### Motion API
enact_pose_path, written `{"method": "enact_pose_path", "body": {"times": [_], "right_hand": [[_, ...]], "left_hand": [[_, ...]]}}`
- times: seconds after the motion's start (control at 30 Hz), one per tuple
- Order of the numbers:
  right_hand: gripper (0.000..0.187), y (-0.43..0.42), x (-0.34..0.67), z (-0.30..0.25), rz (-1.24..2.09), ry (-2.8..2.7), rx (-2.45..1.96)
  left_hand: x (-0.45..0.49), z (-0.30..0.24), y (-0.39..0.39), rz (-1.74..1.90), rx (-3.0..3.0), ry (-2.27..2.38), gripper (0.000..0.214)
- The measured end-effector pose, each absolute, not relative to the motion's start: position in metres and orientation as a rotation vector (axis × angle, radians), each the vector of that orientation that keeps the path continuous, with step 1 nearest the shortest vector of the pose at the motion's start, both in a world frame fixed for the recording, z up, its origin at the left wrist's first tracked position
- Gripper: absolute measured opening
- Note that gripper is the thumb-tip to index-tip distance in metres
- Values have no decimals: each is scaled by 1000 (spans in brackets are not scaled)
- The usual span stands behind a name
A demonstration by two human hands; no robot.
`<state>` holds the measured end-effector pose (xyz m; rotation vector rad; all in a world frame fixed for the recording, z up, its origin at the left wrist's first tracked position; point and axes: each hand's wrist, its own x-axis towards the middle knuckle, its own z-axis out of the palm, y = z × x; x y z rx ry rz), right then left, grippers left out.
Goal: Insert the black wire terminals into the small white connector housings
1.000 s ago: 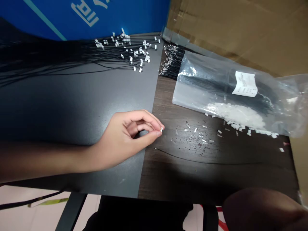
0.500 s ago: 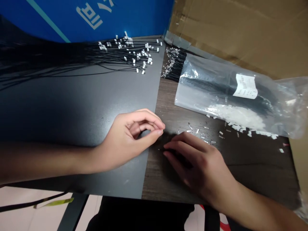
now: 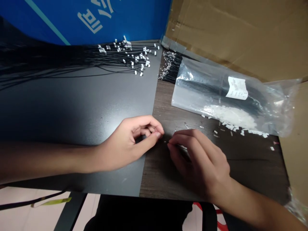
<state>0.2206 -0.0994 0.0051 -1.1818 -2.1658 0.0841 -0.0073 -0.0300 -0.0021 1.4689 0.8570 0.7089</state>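
Observation:
My left hand (image 3: pixel 134 142) rests on the dark grey mat (image 3: pixel 72 109), its fingertips pinched together. A small white connector showed there earlier and is now hidden by the fingers. Facing it, my right hand (image 3: pixel 198 160) pinches a thin black wire (image 3: pixel 247 159) on the brown wood surface (image 3: pixel 252 175). The wire's fine metal tip (image 3: pixel 165 141) shows in the narrow gap between my hands. A small white piece (image 3: pixel 183 147) peeks out under my right fingers.
Black wires with white connectors (image 3: pixel 125 54) fan across the mat's far side. Beside them lie bare-ended black wires (image 3: pixel 169 65) and a clear plastic bag (image 3: pixel 231 96) holding wires and white pieces. Loose white pieces (image 3: pixel 231 128) are scattered below the bag. Cardboard (image 3: pixel 228 35) and a blue board (image 3: pixel 60 19) stand behind.
My right hand has come in from the lower right and now sits close to my left hand. The white connector has gone from view, and my left hand has barely moved.

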Motion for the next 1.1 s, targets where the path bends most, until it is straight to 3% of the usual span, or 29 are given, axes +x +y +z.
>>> {"method": "enact_pose_path", "body": {"times": [0.83, 0.97, 1.1], "right_hand": [[19, -103, 228, 9, 28, -2224, -1095], [19, -104, 227, 9, 189, -2170, -1142], [13, -102, 225, 19, 561, -1994, -1233]], "left_hand": [[-7, 3, -24, 610, 1359, 705, 8], [-8, 0, -25, 618, 1408, 707, 12], [-8, -2, -28, 658, 1505, 719, 12]]}}
